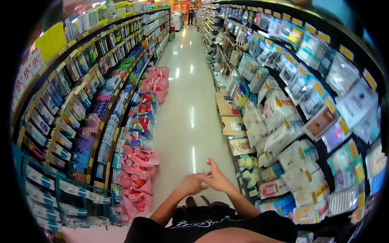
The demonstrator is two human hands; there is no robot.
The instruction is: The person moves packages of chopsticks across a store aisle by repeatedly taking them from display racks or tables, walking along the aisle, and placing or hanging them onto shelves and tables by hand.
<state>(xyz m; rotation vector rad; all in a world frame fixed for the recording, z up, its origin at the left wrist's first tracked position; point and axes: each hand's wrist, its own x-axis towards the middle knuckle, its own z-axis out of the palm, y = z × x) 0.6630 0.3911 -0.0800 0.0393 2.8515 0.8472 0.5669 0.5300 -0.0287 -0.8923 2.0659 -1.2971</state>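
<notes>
My left hand [192,184] and my right hand [218,180] meet in front of my waist, over the aisle floor. The fingers overlap and touch, and part of them is hidden where they cross. On the right hand, one finger points up and away from the others. The left hand's fingers are loosely stretched towards the right hand. No object shows in either hand. Below them is my black shirt [227,222] with white lettering, and the tips of my shoes show just past it.
A long shelf of boxed toothpaste [106,95] and toothbrush packs lines the left side. Pink bags of bottles [137,170] stand along its foot. Packaged goods [283,150] hang on the right rack. A pale shiny floor [182,121] runs between them. A person [191,16] stands far down the aisle.
</notes>
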